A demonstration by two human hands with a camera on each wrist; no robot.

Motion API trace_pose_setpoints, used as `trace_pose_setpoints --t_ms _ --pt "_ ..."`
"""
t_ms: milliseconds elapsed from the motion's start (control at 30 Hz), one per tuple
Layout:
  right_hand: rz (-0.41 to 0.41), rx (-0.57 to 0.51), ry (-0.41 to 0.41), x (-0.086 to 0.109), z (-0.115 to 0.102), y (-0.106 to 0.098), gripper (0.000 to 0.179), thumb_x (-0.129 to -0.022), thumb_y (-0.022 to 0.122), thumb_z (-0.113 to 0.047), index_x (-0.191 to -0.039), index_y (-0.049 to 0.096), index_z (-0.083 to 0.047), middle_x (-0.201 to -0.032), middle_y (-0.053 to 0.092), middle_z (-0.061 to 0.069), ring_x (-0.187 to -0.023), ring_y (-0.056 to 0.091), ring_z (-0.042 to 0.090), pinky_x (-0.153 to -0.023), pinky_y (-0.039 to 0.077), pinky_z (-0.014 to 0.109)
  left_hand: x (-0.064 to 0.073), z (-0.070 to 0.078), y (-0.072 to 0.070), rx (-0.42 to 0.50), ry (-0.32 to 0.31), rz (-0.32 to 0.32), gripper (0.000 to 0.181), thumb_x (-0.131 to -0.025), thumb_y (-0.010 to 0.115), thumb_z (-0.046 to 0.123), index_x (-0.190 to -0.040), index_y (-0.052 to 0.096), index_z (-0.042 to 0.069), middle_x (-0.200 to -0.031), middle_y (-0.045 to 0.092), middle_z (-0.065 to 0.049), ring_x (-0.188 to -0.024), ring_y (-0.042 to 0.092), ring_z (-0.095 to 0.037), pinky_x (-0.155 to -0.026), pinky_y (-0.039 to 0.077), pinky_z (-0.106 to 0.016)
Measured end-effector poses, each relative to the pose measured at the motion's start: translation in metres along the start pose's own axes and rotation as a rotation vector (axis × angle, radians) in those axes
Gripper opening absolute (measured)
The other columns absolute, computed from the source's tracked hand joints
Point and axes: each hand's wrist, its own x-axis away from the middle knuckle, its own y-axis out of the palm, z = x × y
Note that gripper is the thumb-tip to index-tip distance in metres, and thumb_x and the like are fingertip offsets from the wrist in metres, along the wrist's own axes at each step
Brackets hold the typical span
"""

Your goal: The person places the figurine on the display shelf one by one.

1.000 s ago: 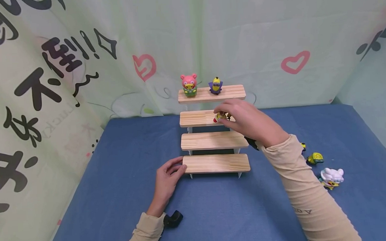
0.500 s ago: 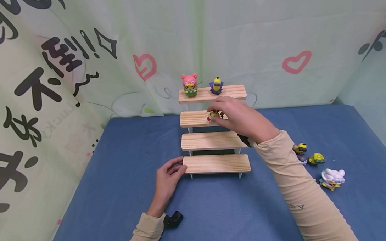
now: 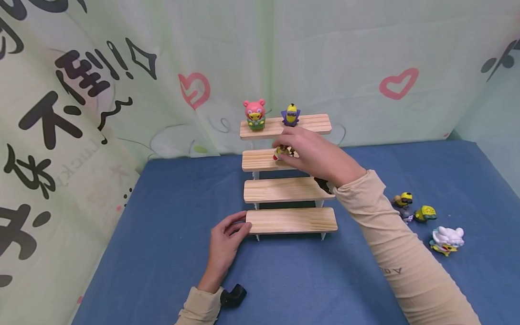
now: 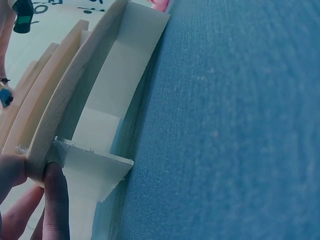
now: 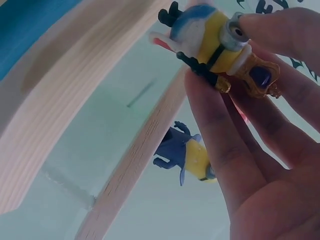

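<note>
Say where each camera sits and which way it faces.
Head: on head, facing forward and down at the wooden shelf; left hand, right hand show.
Left wrist: worn there, facing along the bottom board; left fingers show, right hand partly.
Right wrist: worn there, facing the held figurine; right fingers.
Shared, head and right wrist: caped figurine.

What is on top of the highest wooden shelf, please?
The top shelf holds a pink figurine near its left end and a purple-caped yellow figurine near its middle. The right hand hides part of the front edge; anything directly behind the figurines is covered.
</note>
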Motion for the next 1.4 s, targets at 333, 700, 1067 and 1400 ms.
trace_pose_setpoints --t_ms 333,700,1067,1400 --pt "0.018 0.017 -0.025 -0.006 0.001 0.005 0.019 -0.091 0.072 -0.010 -0.108 0.071 -0.004 -0.105 0.065 0.010 -0.093 0.060 0.024 -0.081 0.053 0.038 0.000 0.000 -0.001 0.009 0.006 -0.006 0.036 -0.090 0.075 0.013 -0.124 0.067 0.005 -0.122 0.067 -0.013 -0.099 0.069 -0.020 -0.082 0.055 -0.019" --pt "0.010 0.036 -0.020 -0.010 0.003 0.010 0.023 -0.092 0.071 -0.008 -0.113 0.070 0.000 -0.107 0.065 0.013 -0.097 0.060 0.026 -0.084 0.053 0.040 0.001 0.001 0.000 0.008 0.000 -0.011 0.035 -0.090 0.074 0.012 -0.124 0.067 0.004 -0.122 0.067 -0.014 -0.100 0.069 -0.022 -0.082 0.055 -0.020" --pt "0.015 0.088 -0.014 -0.010 0.001 0.010 0.027 -0.091 0.072 -0.010 -0.117 0.069 -0.003 -0.113 0.064 0.012 -0.102 0.059 0.026 -0.084 0.053 0.040 -0.001 0.000 0.000 0.008 0.006 -0.009 0.036 -0.090 0.074 0.012 -0.124 0.067 0.004 -0.122 0.067 -0.013 -0.098 0.069 -0.016 -0.082 0.055 -0.019" --pt "0.049 0.096 -0.079 -0.009 0.004 0.010 0.029 -0.089 0.074 -0.008 -0.116 0.069 0.000 -0.118 0.062 0.014 -0.110 0.055 0.030 -0.090 0.051 0.042 -0.001 0.000 -0.001 0.008 0.019 -0.011 0.036 -0.090 0.074 0.011 -0.125 0.067 0.004 -0.122 0.067 -0.014 -0.097 0.069 -0.015 -0.082 0.056 -0.020"
